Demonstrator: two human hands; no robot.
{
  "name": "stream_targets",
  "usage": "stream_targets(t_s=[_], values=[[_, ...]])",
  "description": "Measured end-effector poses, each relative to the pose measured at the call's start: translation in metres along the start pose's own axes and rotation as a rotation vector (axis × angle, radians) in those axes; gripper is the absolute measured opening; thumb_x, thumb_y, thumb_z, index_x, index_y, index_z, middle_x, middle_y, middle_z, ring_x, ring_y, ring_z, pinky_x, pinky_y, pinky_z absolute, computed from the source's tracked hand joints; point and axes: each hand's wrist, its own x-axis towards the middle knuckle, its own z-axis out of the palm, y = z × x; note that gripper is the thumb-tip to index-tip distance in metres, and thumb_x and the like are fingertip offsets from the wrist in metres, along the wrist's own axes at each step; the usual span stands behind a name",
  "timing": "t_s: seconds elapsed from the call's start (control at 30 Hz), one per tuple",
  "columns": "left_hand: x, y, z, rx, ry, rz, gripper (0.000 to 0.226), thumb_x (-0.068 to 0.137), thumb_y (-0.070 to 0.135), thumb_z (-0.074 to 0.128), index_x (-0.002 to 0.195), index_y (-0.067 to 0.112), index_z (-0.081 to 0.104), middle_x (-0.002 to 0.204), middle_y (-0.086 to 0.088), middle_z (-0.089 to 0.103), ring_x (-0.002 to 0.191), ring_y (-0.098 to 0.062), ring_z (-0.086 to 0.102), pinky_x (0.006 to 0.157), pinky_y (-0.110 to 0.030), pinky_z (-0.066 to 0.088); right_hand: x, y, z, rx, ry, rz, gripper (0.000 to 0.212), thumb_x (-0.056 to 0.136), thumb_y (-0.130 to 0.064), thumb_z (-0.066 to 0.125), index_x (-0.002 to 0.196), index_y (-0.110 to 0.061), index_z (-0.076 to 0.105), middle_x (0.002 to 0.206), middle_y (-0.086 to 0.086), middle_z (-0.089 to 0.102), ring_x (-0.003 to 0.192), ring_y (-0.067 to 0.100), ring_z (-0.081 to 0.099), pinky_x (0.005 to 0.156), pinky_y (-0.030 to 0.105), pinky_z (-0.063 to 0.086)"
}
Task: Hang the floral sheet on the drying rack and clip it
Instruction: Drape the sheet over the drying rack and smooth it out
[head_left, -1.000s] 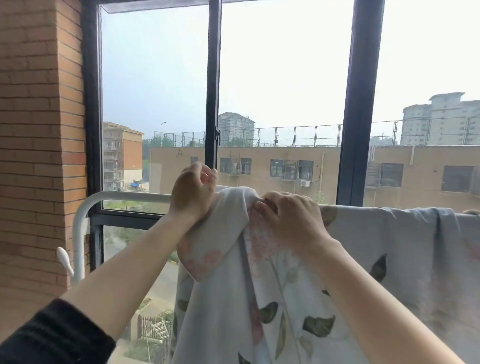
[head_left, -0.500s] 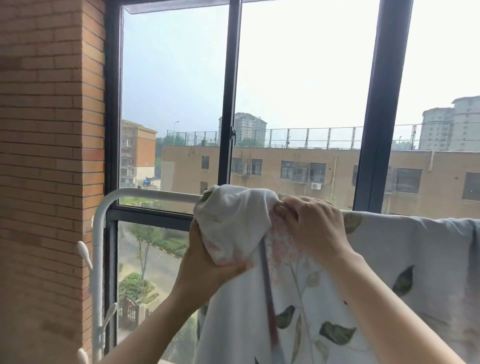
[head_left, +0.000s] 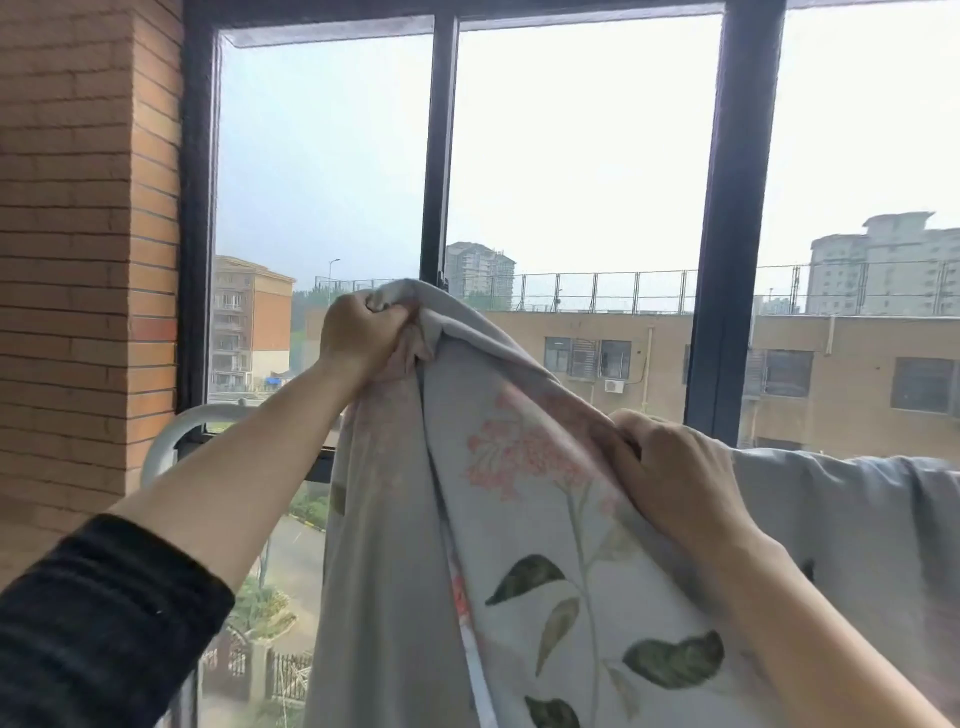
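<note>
The floral sheet (head_left: 524, 519), pale grey with pink blossoms and green leaves, hangs in front of me. My left hand (head_left: 358, 338) grips its bunched corner and holds it up well above the rack. My right hand (head_left: 670, 467) grips the sheet's top edge lower down, at rail height. To the right the sheet lies draped over the rail. Only the white drying rack's (head_left: 171, 436) curved left corner shows, behind my left forearm; the rest of the rail is hidden by cloth. No clip is in view.
A dark-framed window (head_left: 727, 260) stands right behind the rack, with buildings outside. A brick wall (head_left: 78, 260) closes off the left side, close to the rack's corner.
My left hand took hold of the sheet's corner and lifted it from rail height to well above the rail. My right hand kept its grip on the top edge.
</note>
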Motion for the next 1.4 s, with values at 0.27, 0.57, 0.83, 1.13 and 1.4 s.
stream_targets(t_s=[0.27,0.57,0.83,1.13,1.4], values=[[-0.008,-0.029,0.003,-0.042,-0.302,-0.36,0.099,0.079,0.083,0.021,0.13,0.004,0.052,0.116,-0.012,0.061,0.099,-0.022,0.059,0.094,-0.039,0.042,0.004,0.023,-0.007,-0.087,0.018,0.206,0.037,0.098,-0.033,0.035,0.091,-0.021,0.068,0.09,0.004,0.072,0.088,0.029,0.062,0.065,0.032,0.031],[-0.077,-0.048,-0.028,0.102,-0.11,0.217,0.068,0.072,0.071,0.053,0.12,0.022,0.052,0.117,0.005,0.057,0.101,-0.01,0.056,0.08,-0.023,0.047,0.006,-0.008,-0.006,0.168,-0.025,0.104,0.024,0.095,-0.037,0.047,0.098,-0.027,0.069,0.088,-0.006,0.071,0.083,0.02,0.062,0.066,0.029,0.036],[-0.06,-0.026,-0.023,0.366,-0.321,0.217,0.008,0.091,0.042,0.055,0.095,0.038,0.061,0.096,0.006,0.064,0.096,-0.02,0.06,0.076,-0.029,0.043,0.009,-0.048,-0.001,0.234,-0.099,-0.075,0.029,0.09,-0.053,0.051,0.108,-0.035,0.065,0.092,-0.016,0.068,0.077,0.005,0.059,0.066,0.023,0.039],[-0.018,-0.031,-0.009,0.289,-0.151,-0.155,0.031,0.09,0.023,0.058,0.111,0.0,0.061,0.096,-0.005,0.061,0.091,-0.023,0.058,0.062,-0.025,0.043,0.005,-0.038,0.014,0.093,-0.027,-0.104,0.031,0.089,-0.057,0.047,0.097,-0.034,0.066,0.09,-0.011,0.07,0.088,0.017,0.063,0.067,0.028,0.032],[-0.112,-0.072,-0.046,0.029,-0.065,-0.101,0.04,0.084,0.053,0.06,0.097,0.015,0.055,0.088,0.005,0.059,0.082,-0.015,0.058,0.063,-0.021,0.039,0.008,-0.042,0.016,0.107,-0.034,-0.098,0.032,0.092,-0.052,0.048,0.11,-0.033,0.068,0.104,-0.008,0.072,0.099,0.021,0.064,0.079,0.032,0.043]])
